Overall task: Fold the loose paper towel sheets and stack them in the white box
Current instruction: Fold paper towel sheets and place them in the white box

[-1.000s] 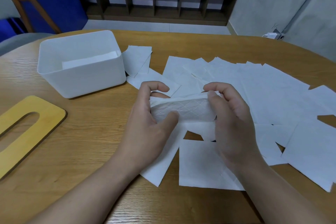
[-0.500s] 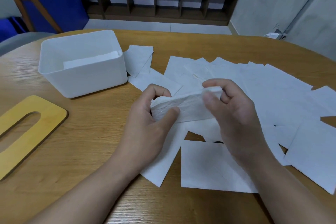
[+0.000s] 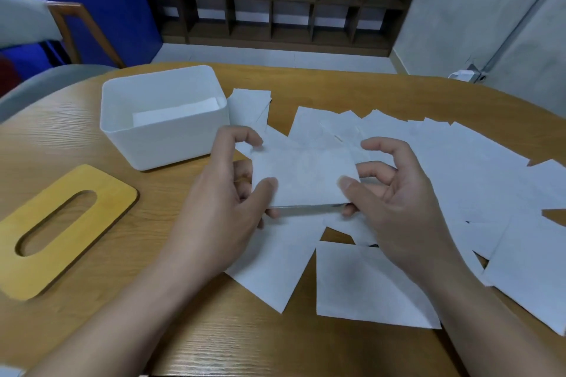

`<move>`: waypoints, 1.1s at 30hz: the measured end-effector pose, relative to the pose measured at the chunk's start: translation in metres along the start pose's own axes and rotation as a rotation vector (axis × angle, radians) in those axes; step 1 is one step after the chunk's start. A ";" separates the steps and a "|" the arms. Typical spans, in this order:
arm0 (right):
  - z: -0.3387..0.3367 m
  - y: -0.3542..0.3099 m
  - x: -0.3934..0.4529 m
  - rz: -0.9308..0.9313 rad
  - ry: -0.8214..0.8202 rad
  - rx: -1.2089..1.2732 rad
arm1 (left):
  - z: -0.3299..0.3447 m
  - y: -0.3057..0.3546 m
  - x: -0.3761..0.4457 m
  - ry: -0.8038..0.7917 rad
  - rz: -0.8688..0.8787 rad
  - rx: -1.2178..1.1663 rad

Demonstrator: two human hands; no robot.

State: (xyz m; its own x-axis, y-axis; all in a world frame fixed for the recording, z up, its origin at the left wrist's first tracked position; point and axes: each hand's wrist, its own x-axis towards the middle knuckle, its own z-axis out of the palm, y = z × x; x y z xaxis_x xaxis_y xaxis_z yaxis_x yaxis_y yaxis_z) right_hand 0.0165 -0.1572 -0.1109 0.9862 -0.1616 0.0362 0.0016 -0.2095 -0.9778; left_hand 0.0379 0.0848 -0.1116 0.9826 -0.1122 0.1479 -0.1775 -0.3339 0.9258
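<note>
Head view. The left hand (image 3: 220, 193) and the right hand (image 3: 395, 202) hold one folded sheet (image 3: 303, 177) between them, raised above the middle of the worktop (image 3: 76, 131). Each hand pinches a lower corner of it, thumb on top and fingers beneath; the remaining fingers are loosely curled. The fold lies along the edge nearest the person, and the sheet appears flat and squared.

The white box (image 3: 171, 144) stands towards the worktop's far left, just beside the left hand, and already contains a flat stack of paper (image 3: 177, 113). Many loose sheets (image 3: 428, 162) overlap across the centre and right of the worktop, some beneath the hands. A yellow lid (image 3: 61, 229) with an oblong slot lies near the left edge.

Assessment: folding of this sheet looks complete or nearly so; the task as a whole is at an early stage. The next move calls for carrying the folded sheet left over the box rim and laying it square on the stack without letting the fold spring open.
</note>
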 end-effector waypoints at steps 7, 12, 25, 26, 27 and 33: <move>0.032 -0.025 0.002 -0.116 0.065 -0.047 | -0.038 -0.005 0.005 0.070 0.101 0.096; 0.071 -0.061 0.027 -0.230 0.061 -0.124 | -0.071 -0.003 0.012 0.211 0.137 0.041; 0.177 -0.089 0.136 -0.432 -0.145 -0.625 | -0.129 -0.044 0.059 0.526 0.019 0.498; 0.180 -0.089 0.139 -0.437 -0.165 -0.671 | -0.130 -0.046 0.060 0.529 0.023 0.561; 0.183 -0.089 0.141 -0.442 -0.179 -0.709 | -0.131 -0.048 0.061 0.526 0.020 0.619; 0.187 -0.102 0.148 -0.423 -0.267 -0.913 | -0.129 -0.055 0.064 0.497 0.004 0.777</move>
State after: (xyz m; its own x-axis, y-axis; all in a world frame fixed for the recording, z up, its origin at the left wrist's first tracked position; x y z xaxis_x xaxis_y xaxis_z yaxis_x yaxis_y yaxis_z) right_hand 0.1929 0.0211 -0.0444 0.9389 0.2906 0.1842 0.3398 -0.8674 -0.3636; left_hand 0.1176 0.2168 -0.1079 0.8603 0.2403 0.4496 0.0092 -0.8891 0.4576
